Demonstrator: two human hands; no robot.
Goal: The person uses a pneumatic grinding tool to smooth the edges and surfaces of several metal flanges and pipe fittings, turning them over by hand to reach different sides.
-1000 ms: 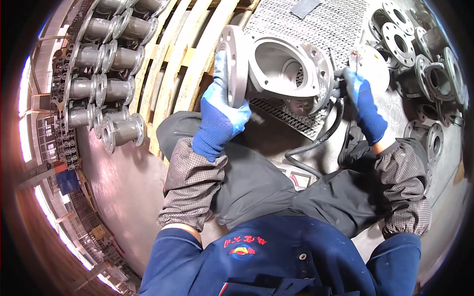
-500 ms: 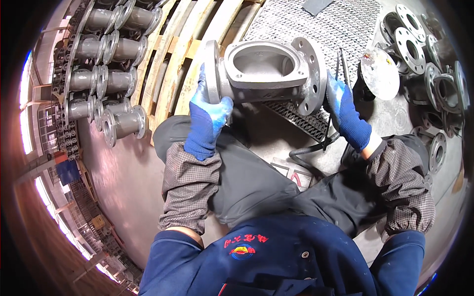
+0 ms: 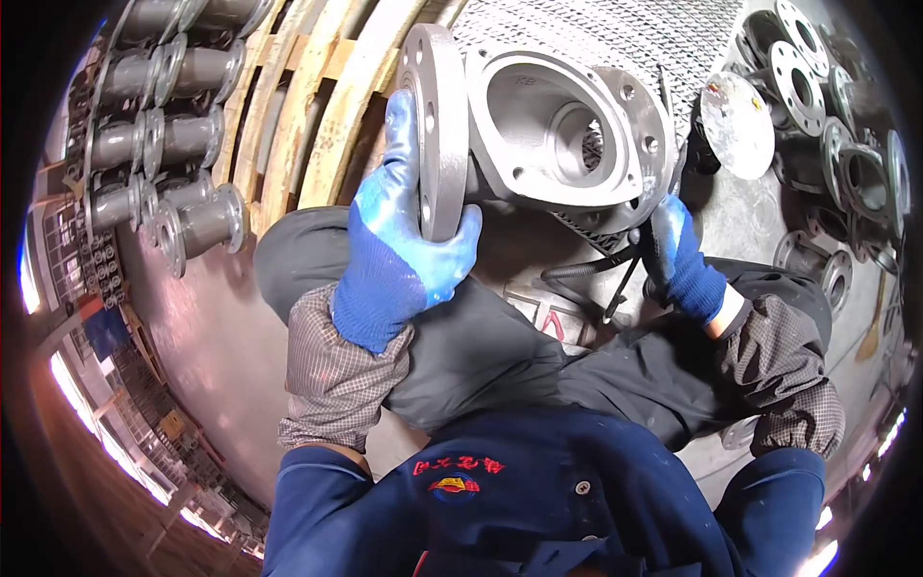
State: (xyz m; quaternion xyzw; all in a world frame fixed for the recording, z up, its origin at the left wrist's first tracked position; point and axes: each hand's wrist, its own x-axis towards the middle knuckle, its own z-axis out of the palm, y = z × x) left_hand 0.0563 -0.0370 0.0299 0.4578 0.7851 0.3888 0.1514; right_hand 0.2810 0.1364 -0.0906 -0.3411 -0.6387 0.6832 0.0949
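Observation:
A grey cast valve body [image 3: 490, 178] with a flange at each end is held in front of me above my knees. Its wide oval opening faces up toward me, showing the hollow inside and a round bore. My left hand [image 3: 413, 221], in a blue coated glove, is closed round the left flange, thumb on the near side and fingers along its outer face. At the lower edge of the right flange [image 3: 646, 125] is my gloved right hand [image 3: 681, 255], closed, its thumb against the rim; its other fingers are partly hidden.
A metal mesh grating [image 3: 615, 38] lies beyond the casting, beside a wooden pallet [image 3: 332, 115]. Flanged castings [image 3: 197, 135] are stacked at the left, and more flanged parts [image 3: 803, 87] pile up at the right. A round pale disc [image 3: 738, 125] and a dark hose [image 3: 586, 272] are near my right hand.
The valve body has turned and tilted, its left end nearer to me and its opening more toward me. My left hand has come closer; my right hand has moved down along the right flange.

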